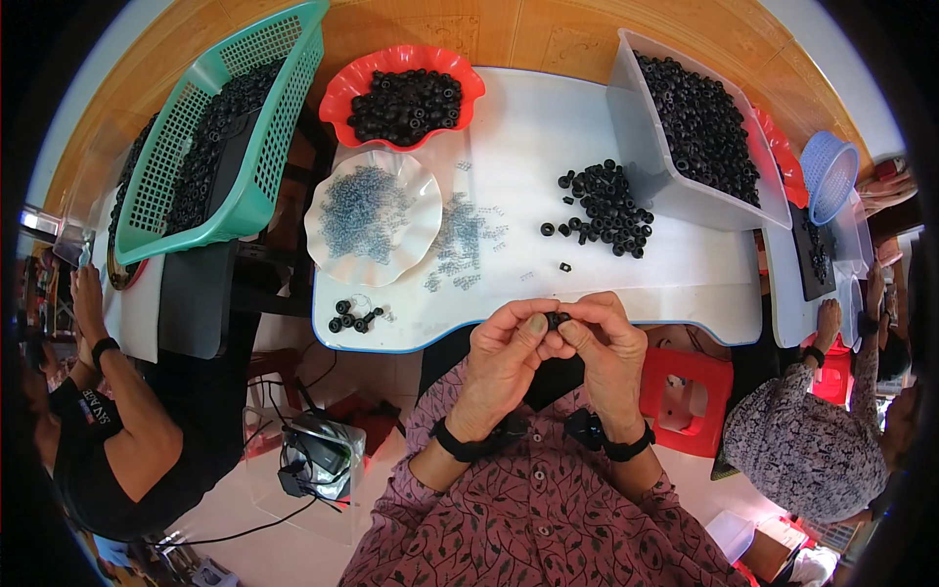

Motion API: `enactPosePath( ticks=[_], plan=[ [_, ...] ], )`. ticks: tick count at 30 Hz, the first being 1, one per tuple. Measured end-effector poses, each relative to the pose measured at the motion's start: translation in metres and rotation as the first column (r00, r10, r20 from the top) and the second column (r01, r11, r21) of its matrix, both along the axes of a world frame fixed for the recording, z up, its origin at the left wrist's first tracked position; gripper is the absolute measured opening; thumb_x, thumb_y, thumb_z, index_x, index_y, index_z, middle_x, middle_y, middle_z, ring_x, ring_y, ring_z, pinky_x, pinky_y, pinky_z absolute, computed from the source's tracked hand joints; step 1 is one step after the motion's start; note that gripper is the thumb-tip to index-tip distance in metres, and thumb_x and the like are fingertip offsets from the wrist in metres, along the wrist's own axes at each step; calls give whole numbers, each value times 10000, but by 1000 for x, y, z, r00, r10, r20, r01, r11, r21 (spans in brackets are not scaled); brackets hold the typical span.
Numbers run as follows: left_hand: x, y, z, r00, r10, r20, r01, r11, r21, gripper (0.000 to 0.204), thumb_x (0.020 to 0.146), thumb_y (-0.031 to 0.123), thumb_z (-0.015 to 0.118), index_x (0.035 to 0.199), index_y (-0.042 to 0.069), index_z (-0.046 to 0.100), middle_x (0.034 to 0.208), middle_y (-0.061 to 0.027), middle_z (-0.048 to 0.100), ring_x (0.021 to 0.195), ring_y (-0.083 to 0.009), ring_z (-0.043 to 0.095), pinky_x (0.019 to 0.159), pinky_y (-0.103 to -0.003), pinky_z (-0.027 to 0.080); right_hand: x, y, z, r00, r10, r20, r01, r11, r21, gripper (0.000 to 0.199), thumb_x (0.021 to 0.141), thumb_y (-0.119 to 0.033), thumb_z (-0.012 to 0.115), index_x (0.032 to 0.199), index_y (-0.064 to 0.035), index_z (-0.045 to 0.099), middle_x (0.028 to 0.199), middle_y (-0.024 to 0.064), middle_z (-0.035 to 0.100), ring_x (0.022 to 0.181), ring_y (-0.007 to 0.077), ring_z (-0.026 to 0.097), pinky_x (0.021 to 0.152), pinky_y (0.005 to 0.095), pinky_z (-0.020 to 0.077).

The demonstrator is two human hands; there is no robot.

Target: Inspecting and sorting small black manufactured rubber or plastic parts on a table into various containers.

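Over the table's front edge, my left hand and my right hand meet, fingertips pinched together on a small black plastic part. Most of that part is hidden by the thumbs and fingers. Just beyond my hands lies a loose pile of similar black plastic parts, with one stray piece closest to me. To the left, many tiny metal springs fill a white scalloped plate. More springs are scattered on the white tabletop beside it.
A red bowl of black parts, a grey bin and a green basket stand around the table. Several black pieces lie front left. People sit on both sides; a red stool is at right, cables at lower left.
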State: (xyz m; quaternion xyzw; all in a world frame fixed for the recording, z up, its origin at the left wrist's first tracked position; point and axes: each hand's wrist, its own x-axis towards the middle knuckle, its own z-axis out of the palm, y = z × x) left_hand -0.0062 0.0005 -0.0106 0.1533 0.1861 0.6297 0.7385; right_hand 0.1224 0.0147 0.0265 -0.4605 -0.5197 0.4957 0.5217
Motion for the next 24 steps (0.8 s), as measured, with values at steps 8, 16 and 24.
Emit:
enactPosePath(
  ticks=[8,16,24],
  plan=[
    [1,-1,2,997,52,-55,-52,999,-9,217,978,72,524,1158,-33,585,878,-78,637,781,-136,632,750,-324,578,-1,-1,4,1000,4,2,-4,1000,-20,182,845,70,643,1007,0,689,976,27,566,821,76,572,732,204,477],
    [2,-1,0,997,75,-30,-76,997,-28,209,956,39,552,1138,-59,586,874,-83,651,761,-137,658,729,-321,607,-1,-1,5,1000,20,13,-20,1000,-14,168,851,56,646,1003,3,689,975,29,571,816,76,574,725,207,478],
    [1,-2,-3,988,95,-118,-99,995,-23,204,932,39,595,1110,-58,620,888,-97,662,735,-142,658,689,-303,604,2,-1,-2,994,24,109,-30,998,50,172,845,51,653,1005,-9,674,959,28,564,845,96,577,750,214,473]
  ],
)
